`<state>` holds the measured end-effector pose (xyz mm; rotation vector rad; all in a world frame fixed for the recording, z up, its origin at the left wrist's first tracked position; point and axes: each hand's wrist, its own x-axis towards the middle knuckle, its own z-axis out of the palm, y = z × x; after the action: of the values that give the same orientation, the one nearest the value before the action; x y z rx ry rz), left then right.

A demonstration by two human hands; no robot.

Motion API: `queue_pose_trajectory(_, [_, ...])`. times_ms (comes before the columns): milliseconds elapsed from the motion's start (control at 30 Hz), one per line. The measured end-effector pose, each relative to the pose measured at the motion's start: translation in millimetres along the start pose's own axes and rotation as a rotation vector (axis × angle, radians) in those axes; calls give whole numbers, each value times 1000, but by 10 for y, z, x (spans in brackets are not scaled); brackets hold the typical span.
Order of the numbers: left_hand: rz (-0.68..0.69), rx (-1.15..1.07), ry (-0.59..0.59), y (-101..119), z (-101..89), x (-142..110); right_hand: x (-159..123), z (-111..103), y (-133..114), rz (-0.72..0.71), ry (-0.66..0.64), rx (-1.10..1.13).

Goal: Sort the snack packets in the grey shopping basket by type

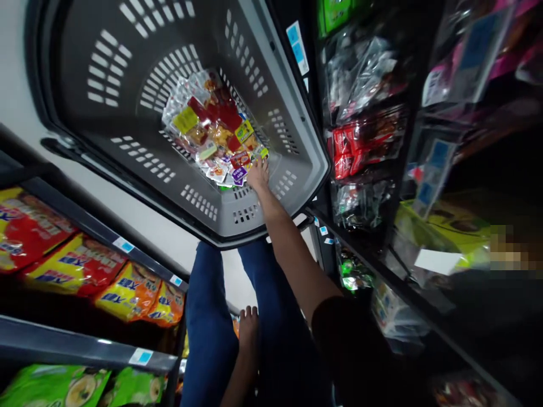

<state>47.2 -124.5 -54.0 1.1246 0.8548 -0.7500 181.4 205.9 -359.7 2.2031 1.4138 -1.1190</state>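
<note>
A grey plastic shopping basket (pixel 292 73) with slotted walls fills the upper middle of the head view. Inside it lies a pile of small snack packets (pixel 212 127) in clear, red, yellow and purple wrapping. My right hand (pixel 258 172) reaches down into the basket at the near right end of the pile. Its fingers are bent over a small snack packet (pixel 263 153) with a yellow-green label, largely covered by them. Lower down, my left hand (pixel 248 325) hangs between my blue-trousered legs, holding nothing, its fingers loosely apart.
Left shelves hold red and yellow bags (pixel 76 265), orange bags (pixel 131 291) and green bags (pixel 63 387). Close on the right, a dark rack carries red packets (pixel 345 150) and clear-wrapped packets (pixel 360 73). A black shelf edge (pixel 382 271) runs along my right side.
</note>
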Motion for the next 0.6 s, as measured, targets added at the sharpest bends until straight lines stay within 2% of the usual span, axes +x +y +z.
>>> queue_pose_trajectory(133, [-63, -2, -22, 51, -123, -175, -183, -296, -15, 32, 59, 105])
queue_pose_trajectory(267, [-13, -123, 52, 80, -258, -496, -685, -724, -141, 43, 33, 314])
queue_pose_trajectory(400, [-25, -360, 227, 44, -439, -916, -1541, -1130, -435, 9, 34, 405])
queue_pose_trajectory(600, [-53, -414, 462, -54, -886, -1721, -3182, -1766, -1113, -105, 104, 522])
